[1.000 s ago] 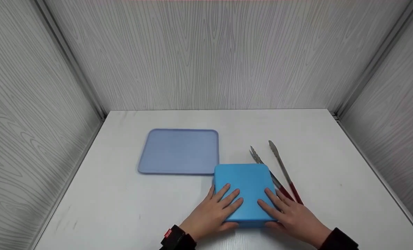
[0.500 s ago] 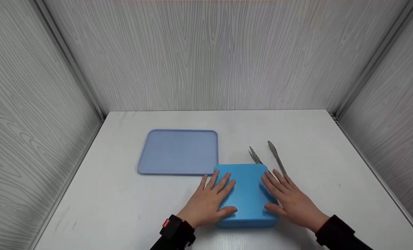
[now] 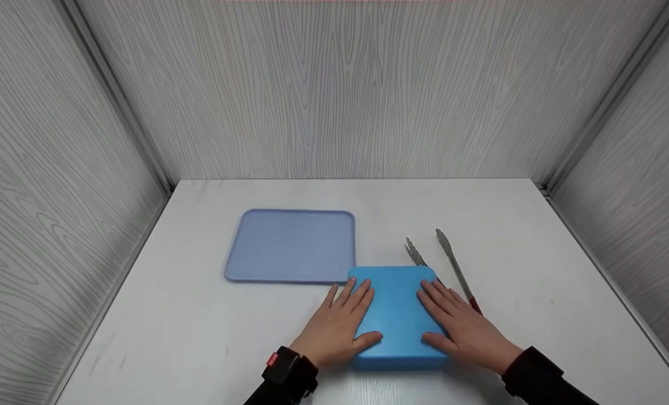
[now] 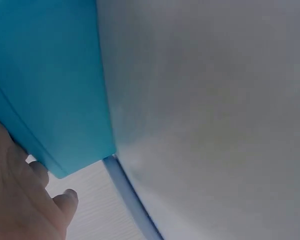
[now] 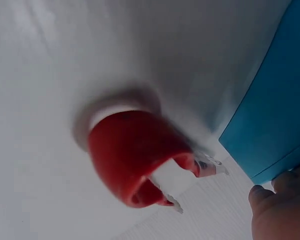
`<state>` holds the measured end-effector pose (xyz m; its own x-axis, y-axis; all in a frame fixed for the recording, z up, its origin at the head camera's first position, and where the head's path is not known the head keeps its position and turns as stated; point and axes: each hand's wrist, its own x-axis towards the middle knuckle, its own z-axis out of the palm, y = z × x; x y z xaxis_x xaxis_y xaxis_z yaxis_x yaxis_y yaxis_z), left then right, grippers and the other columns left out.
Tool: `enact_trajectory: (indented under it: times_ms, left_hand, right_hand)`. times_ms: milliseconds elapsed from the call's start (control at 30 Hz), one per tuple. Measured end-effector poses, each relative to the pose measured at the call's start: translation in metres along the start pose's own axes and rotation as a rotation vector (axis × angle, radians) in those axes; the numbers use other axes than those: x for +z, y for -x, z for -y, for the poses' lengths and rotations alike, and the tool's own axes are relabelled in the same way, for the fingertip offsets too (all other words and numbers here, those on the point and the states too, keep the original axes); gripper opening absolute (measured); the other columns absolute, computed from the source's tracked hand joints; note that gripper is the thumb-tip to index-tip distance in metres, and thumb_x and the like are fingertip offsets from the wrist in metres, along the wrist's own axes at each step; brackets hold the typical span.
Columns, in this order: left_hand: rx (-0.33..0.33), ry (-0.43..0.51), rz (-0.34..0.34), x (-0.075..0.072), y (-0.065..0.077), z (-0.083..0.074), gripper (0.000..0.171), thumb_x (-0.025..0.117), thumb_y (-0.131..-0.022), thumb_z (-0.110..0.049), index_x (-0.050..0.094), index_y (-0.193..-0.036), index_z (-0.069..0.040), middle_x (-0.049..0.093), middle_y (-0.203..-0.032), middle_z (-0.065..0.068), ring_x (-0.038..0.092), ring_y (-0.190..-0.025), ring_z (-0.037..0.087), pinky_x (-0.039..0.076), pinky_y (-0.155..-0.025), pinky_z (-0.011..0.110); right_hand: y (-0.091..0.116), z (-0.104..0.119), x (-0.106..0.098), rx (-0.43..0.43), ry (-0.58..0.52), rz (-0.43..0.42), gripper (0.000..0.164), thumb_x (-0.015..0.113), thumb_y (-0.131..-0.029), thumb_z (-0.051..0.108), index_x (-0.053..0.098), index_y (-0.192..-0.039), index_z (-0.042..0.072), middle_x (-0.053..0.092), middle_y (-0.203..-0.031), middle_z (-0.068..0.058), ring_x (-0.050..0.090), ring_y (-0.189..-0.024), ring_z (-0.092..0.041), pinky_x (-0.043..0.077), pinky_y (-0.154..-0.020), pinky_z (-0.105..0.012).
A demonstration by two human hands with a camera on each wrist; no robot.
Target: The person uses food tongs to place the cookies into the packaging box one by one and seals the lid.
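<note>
A bright blue lidded box (image 3: 399, 309) sits at the front middle of the table. My left hand (image 3: 331, 332) rests on the left part of its lid, fingers straight and thumb spread. On the right part of the lid lies my right hand (image 3: 469, 334), its fingers straight and side by side. The seam below the lid shows along the box's side (image 4: 55, 95) in the left wrist view. Red-handled metal tongs (image 3: 457, 264) lie spread just right of the box, their handles partly hidden under the right hand. In the right wrist view the red handle end (image 5: 132, 150) is close up.
A flat blue-grey tray (image 3: 289, 247) lies behind and left of the box, its near right corner close to the box's far left corner. Grey wood-grain panels (image 3: 334, 90) wall the white table (image 3: 199, 326) at the back and sides.
Both hands have slid forward on the lid, and the thumbs have come from the box's front side onto its top. The right hand shifted rightward, then back in onto the lid. The box stayed put.
</note>
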<state>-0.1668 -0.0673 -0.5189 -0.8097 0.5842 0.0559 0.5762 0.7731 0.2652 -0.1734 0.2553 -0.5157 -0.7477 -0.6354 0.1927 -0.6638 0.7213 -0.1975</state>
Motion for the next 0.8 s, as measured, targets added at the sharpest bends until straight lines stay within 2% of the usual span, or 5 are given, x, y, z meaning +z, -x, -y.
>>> enact_trajectory:
  times_ms: [267, 433, 567, 800]
  left_hand:
    - [0.002, 0.018, -0.003, 0.0, -0.001, 0.0, 0.09, 0.022, -0.1, -0.075, 0.012, -0.166, -0.015, 0.005, -0.173, -0.002, -0.002, -0.159, 0.022, 0.009, -0.128, 0.053]
    - [0.002, 0.015, 0.008, -0.003, -0.001, 0.003, 0.09, 0.023, -0.099, -0.076, 0.012, -0.166, -0.017, 0.006, -0.173, -0.004, 0.0, -0.159, 0.021, 0.007, -0.128, 0.053]
    - [-0.035, -0.002, -0.007, -0.012, -0.001, 0.01, 0.09, 0.02, -0.099, -0.077, 0.012, -0.166, -0.018, 0.006, -0.173, -0.003, 0.001, -0.159, 0.021, 0.005, -0.128, 0.052]
    - [-0.152, -0.02, -0.077, -0.038, 0.001, 0.031, 0.088, 0.024, -0.099, -0.076, 0.014, -0.166, -0.019, 0.005, -0.173, 0.0, 0.001, -0.159, 0.027, 0.005, -0.127, 0.056]
  right_hand:
    - [0.0, -0.002, 0.001, 0.009, 0.005, 0.024, 0.08, 0.054, -0.102, 0.055, 0.026, -0.163, 0.013, 0.02, -0.171, -0.005, 0.018, -0.157, -0.029, -0.001, -0.125, -0.019]
    - [-0.001, -0.002, -0.003, 0.007, 0.017, 0.046, 0.081, 0.052, -0.101, 0.058, 0.027, -0.163, 0.012, 0.021, -0.17, -0.006, 0.02, -0.156, -0.031, -0.006, -0.126, -0.026]
    - [-0.005, -0.004, -0.01, 0.018, 0.016, 0.044, 0.08, 0.052, -0.102, 0.057, 0.028, -0.163, 0.011, 0.022, -0.17, -0.007, 0.021, -0.156, -0.033, -0.007, -0.127, -0.032]
    - [-0.015, -0.018, -0.025, 0.111, 0.047, 0.006, 0.076, 0.055, -0.102, 0.052, 0.029, -0.162, 0.012, 0.022, -0.17, -0.01, 0.017, -0.156, -0.038, 0.009, -0.125, -0.058]
